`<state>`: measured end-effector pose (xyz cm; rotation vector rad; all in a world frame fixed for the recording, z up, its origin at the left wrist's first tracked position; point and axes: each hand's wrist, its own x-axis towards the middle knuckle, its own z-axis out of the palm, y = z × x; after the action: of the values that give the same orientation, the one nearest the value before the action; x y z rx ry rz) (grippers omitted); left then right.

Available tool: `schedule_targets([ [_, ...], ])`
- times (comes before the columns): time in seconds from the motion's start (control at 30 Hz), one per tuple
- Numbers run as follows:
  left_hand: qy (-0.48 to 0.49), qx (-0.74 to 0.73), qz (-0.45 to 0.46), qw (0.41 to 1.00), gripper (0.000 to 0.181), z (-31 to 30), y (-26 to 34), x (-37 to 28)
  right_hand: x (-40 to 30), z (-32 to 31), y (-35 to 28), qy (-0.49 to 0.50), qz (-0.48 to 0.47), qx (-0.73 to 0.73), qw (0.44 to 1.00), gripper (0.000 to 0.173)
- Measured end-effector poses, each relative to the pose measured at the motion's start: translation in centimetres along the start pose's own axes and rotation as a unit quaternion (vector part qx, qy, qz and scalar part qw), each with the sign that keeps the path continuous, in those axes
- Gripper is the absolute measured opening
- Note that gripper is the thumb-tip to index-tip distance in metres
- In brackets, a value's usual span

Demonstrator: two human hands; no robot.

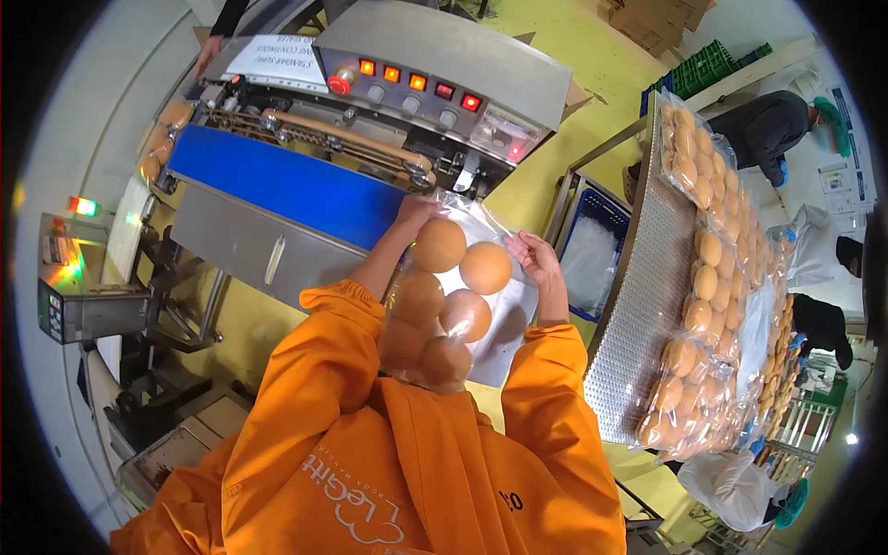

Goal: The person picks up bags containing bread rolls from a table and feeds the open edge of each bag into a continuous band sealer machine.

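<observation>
A clear plastic bag of several round brown buns [465, 316] hangs in front of my orange jacket. My left hand [420, 212] pinches one upper corner of the bag, close to the belt's near end. The other side of the bag's mouth is gripped by the fingers of my right hand [535, 258]. Just beyond the hands stands a continuous band sealer [444, 62] with lit buttons and knobs. Its blue conveyor belt [284, 182] stretches away to the left. A pale flat surface [510, 333] shows behind the bag.
Bagged buns [707, 277] cover much of the perforated metal table [628, 347] at right. Beside it, a blue crate [590, 257] holds clear plastic. More bagged buns [161, 142] lie past the belt's left end, near another person's hand [207, 57]. Co-workers [770, 132] stand beyond the table.
</observation>
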<state>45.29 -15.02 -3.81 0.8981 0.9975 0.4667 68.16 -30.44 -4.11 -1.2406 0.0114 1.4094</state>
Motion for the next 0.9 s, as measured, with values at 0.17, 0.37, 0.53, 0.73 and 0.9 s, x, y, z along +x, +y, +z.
schedule_targets([
  [0.17,-0.018,-0.071,0.001,0.997,0.015,-0.1,-0.2,1.1,0.7,2.3,0.0,0.028,-0.017,0.024,0.999,0.019],
  [0.37,0.128,-0.004,0.061,0.990,0.015,3.6,-2.6,1.1,1.2,-1.9,0.3,0.085,-0.131,0.087,0.984,0.016],
  [0.53,0.158,0.013,0.064,0.985,0.014,2.4,-3.3,1.5,0.9,-2.0,0.3,0.128,-0.146,0.099,0.976,0.012],
  [0.73,0.114,-0.040,-0.013,0.993,0.012,-1.0,1.0,1.1,1.1,1.2,0.7,0.098,-0.132,0.108,0.981,0.015],
  [0.9,0.124,-0.015,-0.027,0.992,0.019,-3.7,3.2,0.9,2.3,4.3,1.0,0.066,-0.137,0.078,0.985,0.017],
])
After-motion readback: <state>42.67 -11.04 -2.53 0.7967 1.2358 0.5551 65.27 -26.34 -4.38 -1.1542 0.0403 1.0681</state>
